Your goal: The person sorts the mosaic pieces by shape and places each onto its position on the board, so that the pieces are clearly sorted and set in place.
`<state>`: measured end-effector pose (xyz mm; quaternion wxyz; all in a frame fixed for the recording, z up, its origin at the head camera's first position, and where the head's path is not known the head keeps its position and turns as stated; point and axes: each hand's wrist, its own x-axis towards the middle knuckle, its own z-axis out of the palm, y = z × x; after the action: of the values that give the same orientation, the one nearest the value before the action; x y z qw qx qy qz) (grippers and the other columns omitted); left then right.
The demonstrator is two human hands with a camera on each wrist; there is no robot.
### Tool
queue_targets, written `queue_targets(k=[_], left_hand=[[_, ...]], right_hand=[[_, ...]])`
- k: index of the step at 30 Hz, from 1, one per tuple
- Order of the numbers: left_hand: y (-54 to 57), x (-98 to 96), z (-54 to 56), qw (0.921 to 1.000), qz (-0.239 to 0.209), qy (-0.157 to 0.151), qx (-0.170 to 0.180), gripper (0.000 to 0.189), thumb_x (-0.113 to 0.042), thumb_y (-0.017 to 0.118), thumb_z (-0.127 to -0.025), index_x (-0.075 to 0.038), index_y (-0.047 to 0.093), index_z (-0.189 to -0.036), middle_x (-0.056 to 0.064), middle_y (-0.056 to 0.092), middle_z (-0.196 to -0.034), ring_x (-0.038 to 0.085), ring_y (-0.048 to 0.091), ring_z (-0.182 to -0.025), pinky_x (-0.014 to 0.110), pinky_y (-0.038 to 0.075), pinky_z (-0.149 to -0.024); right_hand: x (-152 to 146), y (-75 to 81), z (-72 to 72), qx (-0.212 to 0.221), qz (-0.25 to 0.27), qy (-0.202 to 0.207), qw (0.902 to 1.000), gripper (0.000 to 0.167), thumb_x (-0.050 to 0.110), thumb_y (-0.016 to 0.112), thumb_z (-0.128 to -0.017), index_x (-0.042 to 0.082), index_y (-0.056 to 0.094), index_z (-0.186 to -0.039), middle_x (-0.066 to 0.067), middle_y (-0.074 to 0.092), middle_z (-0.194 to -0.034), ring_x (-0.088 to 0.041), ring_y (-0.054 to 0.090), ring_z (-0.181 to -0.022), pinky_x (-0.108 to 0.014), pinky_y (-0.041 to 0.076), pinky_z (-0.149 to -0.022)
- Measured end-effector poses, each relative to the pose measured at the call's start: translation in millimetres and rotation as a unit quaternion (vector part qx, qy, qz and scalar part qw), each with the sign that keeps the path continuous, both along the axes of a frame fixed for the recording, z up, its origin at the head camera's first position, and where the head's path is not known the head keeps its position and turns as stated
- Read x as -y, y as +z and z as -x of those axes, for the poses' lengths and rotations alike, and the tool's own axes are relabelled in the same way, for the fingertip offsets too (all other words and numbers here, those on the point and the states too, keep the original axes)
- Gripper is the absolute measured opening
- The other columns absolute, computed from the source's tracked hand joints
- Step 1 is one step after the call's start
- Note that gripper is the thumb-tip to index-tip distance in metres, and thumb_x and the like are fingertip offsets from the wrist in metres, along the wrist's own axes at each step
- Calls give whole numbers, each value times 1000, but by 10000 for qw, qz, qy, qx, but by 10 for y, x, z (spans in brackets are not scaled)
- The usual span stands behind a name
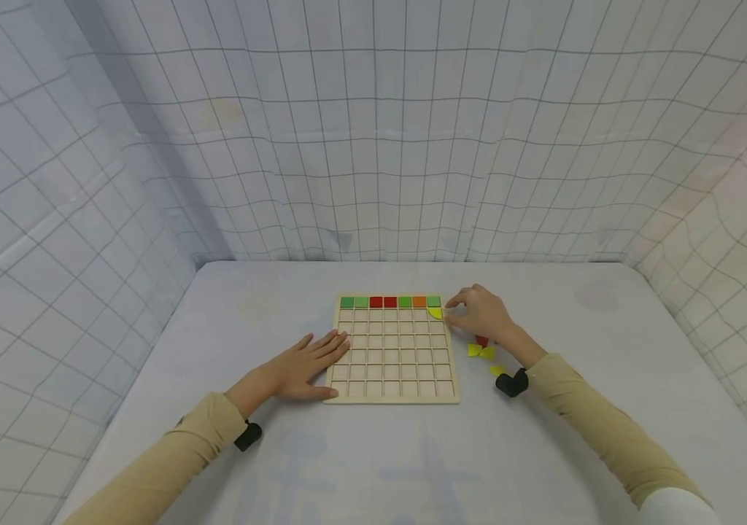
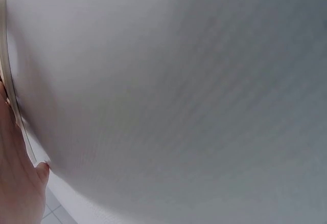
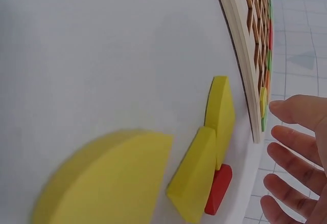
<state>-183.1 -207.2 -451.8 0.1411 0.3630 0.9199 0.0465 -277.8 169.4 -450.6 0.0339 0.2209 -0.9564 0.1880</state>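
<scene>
A wooden grid board (image 1: 392,356) lies on the table, with green, red and orange square tiles along its far row. My left hand (image 1: 301,368) rests spread over the board's left edge, its fingers straight. At the far right corner of the grid lies a yellow quarter-round piece (image 1: 435,313), just below the last green tile (image 1: 434,300). My right hand (image 1: 481,313) is beside that piece, off the board's right side. In the right wrist view its fingers (image 3: 295,144) are loosely bent and apart, with nothing seen between them.
Right of the board lie loose yellow pieces (image 3: 220,116) and a red piece (image 3: 218,189), partly under the right forearm. Another yellow piece (image 3: 112,183) sits nearer the right wrist. Grid-patterned cloth (image 1: 386,146) hangs behind the table and at both sides.
</scene>
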Motion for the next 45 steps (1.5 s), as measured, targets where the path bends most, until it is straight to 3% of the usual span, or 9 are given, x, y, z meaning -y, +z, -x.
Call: queue_targets(k=[16, 30, 45], left_hand=[[20, -18, -29, 10000, 2, -6, -48, 87, -57, 51, -92, -9, 16, -155, 13, 12, -162, 32, 12, -150, 61, 14, -116], [-39, 12, -3, 9999, -3, -25, -129, 86, -59, 48, -93, -10, 14, -156, 12, 11, -162, 32, 11, -150, 61, 13, -116], [-34, 10, -4, 9999, -54, -25, -135, 87, -59, 49, -92, -10, 15, -155, 11, 11, -162, 31, 11, -150, 61, 14, -116]], right_hand=[[-301, 18, -128, -63, -188, -223, 9996, 28, 33, 73, -82, 12, 77, -100, -6, 72, -103, -25, 59, -97, -41, 54, -77], [-561, 47, -211, -214, -137, -320, 9992, 27, 31, 74, -82, 11, 76, -100, -5, 72, -99, -23, 59, -90, -40, 52, -73], [-775, -23, -305, 158, -23, -696, 9974, 27, 29, 73, -82, 11, 76, -101, -7, 72, -99, -24, 58, -89, -36, 52, -70]])
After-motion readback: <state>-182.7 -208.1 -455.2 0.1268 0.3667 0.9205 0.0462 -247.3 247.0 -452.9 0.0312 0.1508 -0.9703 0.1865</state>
